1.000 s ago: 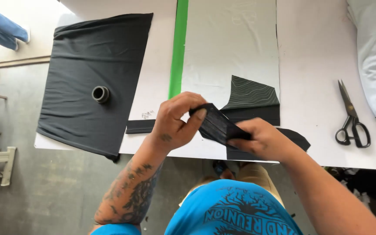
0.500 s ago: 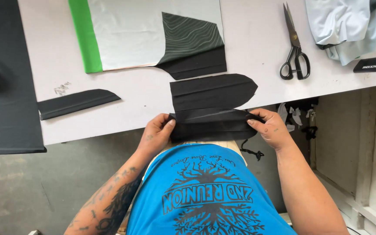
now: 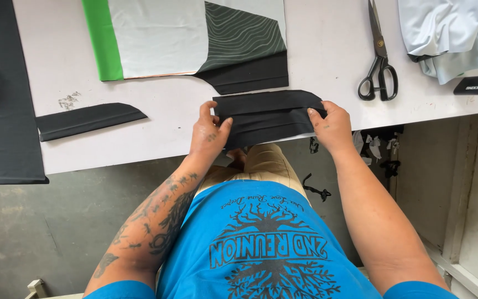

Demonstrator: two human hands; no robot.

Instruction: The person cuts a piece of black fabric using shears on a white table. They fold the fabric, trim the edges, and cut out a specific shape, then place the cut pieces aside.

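White table (image 3: 156, 138), black fabric (image 3: 266, 113) raised (both hands)

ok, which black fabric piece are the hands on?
The stacked black piece at the table edge, pinned by both hands; the curved strip lies untouched to the left.

Stacked black fabric pieces (image 3: 266, 113) lie flat at the table edge.
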